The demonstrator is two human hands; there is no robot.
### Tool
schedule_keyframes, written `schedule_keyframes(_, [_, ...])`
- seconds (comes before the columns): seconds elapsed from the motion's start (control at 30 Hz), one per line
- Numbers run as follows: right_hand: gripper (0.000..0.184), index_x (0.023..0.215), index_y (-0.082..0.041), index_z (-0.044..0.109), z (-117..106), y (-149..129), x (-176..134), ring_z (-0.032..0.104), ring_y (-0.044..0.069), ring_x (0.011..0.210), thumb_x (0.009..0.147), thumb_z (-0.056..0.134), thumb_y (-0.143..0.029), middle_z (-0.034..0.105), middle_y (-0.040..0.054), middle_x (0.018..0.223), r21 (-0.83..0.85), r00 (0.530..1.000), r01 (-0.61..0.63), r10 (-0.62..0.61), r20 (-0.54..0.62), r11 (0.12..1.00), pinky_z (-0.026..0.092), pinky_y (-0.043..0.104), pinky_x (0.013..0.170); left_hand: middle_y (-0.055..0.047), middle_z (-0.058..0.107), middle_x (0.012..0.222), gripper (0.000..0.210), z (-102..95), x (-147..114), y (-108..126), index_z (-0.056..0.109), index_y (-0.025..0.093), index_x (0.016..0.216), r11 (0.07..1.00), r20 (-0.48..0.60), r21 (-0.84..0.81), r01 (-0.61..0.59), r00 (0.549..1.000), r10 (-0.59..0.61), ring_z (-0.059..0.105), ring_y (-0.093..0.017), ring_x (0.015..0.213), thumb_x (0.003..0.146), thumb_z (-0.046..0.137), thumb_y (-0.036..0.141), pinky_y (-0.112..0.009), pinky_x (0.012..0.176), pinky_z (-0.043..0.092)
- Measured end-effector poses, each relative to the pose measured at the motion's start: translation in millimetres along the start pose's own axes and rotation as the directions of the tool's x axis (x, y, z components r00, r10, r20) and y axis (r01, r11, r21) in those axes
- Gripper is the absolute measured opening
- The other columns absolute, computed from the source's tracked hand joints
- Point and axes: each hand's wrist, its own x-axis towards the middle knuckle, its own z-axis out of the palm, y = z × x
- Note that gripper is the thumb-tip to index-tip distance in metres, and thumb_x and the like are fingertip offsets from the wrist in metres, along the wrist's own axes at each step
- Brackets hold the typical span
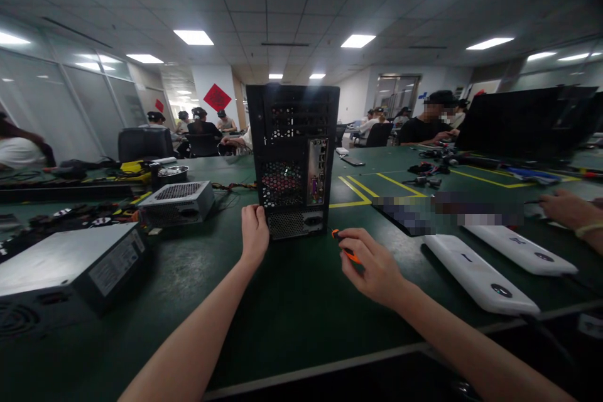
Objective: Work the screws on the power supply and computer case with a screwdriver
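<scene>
A black computer case (296, 138) stands upright on the green table, with its rear panel, port strip and vent grilles facing me. In its bottom bay shows a power supply (294, 223) with a round-holed grille and a socket. My left hand (255, 232) grips the case's lower left edge, its fingertips partly hidden against the side. My right hand (370, 264) is closed around the orange and black handle of a screwdriver (351, 255). The tool's thin shaft points toward the lower right corner of the case; whether its tip touches a screw is too small to tell.
Two loose power supplies (178, 202) (70, 264) lie at left, near a metal bowl (173, 173) and tangled cables. To the right are white power banks (480, 273), a dark phone (402, 217), a monitor (522, 120) and another person's hand (568, 208).
</scene>
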Motion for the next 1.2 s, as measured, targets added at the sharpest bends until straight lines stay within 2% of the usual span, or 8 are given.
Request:
schedule_keyframes(0.23, [0.015, 0.100, -0.018, 0.046, 1, 3, 0, 0.056, 0.016, 0.087, 0.085, 0.045, -0.020, 0.055, 0.0090, 0.098, -0.031, 0.999, -0.020, 0.019, -0.048, 0.999, 0.049, 0.029, 0.070, -0.004, 0.043, 0.080, 0.017, 0.1, 1, 0, 0.041, 0.021, 0.075, 0.999, -0.002, 0.033, -0.038, 0.999, 0.038, 0.045, -0.019, 0.082, 0.086, 0.029, 0.027, -0.036, 0.077, 0.039])
schedule_keyframes(0.73, [0.011, 0.093, -0.017, 0.048, -2, -3, 2, 0.053, 0.015, 0.083, 0.084, 0.043, -0.018, 0.052, 0.0090, 0.099, -0.062, 0.998, 0.005, -0.002, 0.056, 0.998, 0.046, 0.030, 0.070, -0.004, 0.044, 0.081, 0.016, 1.2, 2, -3, 0.041, 0.021, 0.077, 0.996, -0.002, 0.073, -0.048, 0.999, 0.048, 0.046, -0.019, 0.082, 0.086, 0.030, 0.026, -0.035, 0.075, 0.040])
schedule_keyframes(0.93, [0.016, 0.100, -0.015, 0.044, 0, -1, 1, 0.055, 0.016, 0.082, 0.085, 0.041, -0.019, 0.054, 0.0102, 0.100, -0.118, 0.999, 0.005, 0.000, 0.047, 0.993, 0.046, 0.029, 0.068, -0.009, 0.043, 0.097, 0.019, -6.2, -4, 15, 0.043, 0.016, 0.096, 0.977, -0.204, 0.149, -0.156, 0.961, 0.185, 0.040, -0.022, 0.097, 0.081, 0.043, 0.028, -0.041, 0.085, 0.037])
schedule_keyframes(1.0, [0.016, 0.100, -0.014, 0.044, 0, 1, 1, 0.056, 0.015, 0.076, 0.086, 0.042, -0.023, 0.057, 0.0089, 0.094, -0.175, 0.999, -0.050, 0.052, 0.009, 0.983, 0.045, 0.027, 0.064, -0.008, 0.045, 0.096, 0.015, -4.0, -14, 25, 0.045, 0.017, 0.093, 0.951, -0.091, 0.145, -0.274, 0.953, 0.288, 0.041, -0.022, 0.097, 0.081, 0.043, 0.026, -0.040, 0.086, 0.037])
schedule_keyframes(1.03, [0.017, 0.099, -0.014, 0.044, 0, 2, 1, 0.057, 0.015, 0.072, 0.086, 0.043, -0.025, 0.058, 0.0078, 0.090, -0.207, 0.997, -0.081, 0.082, -0.005, 0.975, 0.044, 0.026, 0.062, -0.007, 0.047, 0.093, 0.013, -0.9, -19, 29, 0.047, 0.017, 0.091, 0.938, 0.044, 0.120, -0.324, 0.946, 0.321, 0.043, -0.020, 0.095, 0.082, 0.041, 0.024, -0.038, 0.085, 0.038])
schedule_keyframes(1.07, [0.017, 0.096, -0.015, 0.045, -1, 2, 1, 0.057, 0.015, 0.069, 0.086, 0.043, -0.028, 0.059, 0.0068, 0.086, -0.238, 0.994, -0.109, 0.109, -0.016, 0.965, 0.043, 0.026, 0.060, -0.006, 0.048, 0.090, 0.012, 3.3, -25, 32, 0.048, 0.018, 0.089, 0.928, 0.218, 0.083, -0.364, 0.915, 0.339, 0.046, -0.019, 0.090, 0.083, 0.038, 0.022, -0.036, 0.082, 0.040])
schedule_keyframes(1.13, [0.018, 0.094, -0.015, 0.046, -2, 2, 2, 0.057, 0.015, 0.068, 0.086, 0.043, -0.031, 0.059, 0.0069, 0.084, -0.272, 0.990, -0.138, 0.133, -0.036, 0.952, 0.042, 0.027, 0.060, -0.005, 0.051, 0.089, 0.018, 13.3, -35, 35, 0.051, 0.018, 0.090, 0.916, 0.492, 0.010, -0.401, 0.800, 0.344, 0.050, -0.016, 0.084, 0.084, 0.034, 0.020, -0.033, 0.079, 0.043])
schedule_keyframes(1.2, [0.017, 0.094, -0.014, 0.045, -2, 0, 3, 0.057, 0.016, 0.073, 0.085, 0.042, -0.028, 0.058, 0.0092, 0.091, -0.262, 0.993, -0.113, 0.106, -0.042, 0.958, 0.043, 0.027, 0.063, -0.006, 0.053, 0.094, 0.022, 22.4, -42, 34, 0.051, 0.018, 0.097, 0.906, 0.594, -0.014, -0.423, 0.725, 0.348, 0.051, -0.016, 0.088, 0.084, 0.033, 0.018, -0.034, 0.081, 0.043])
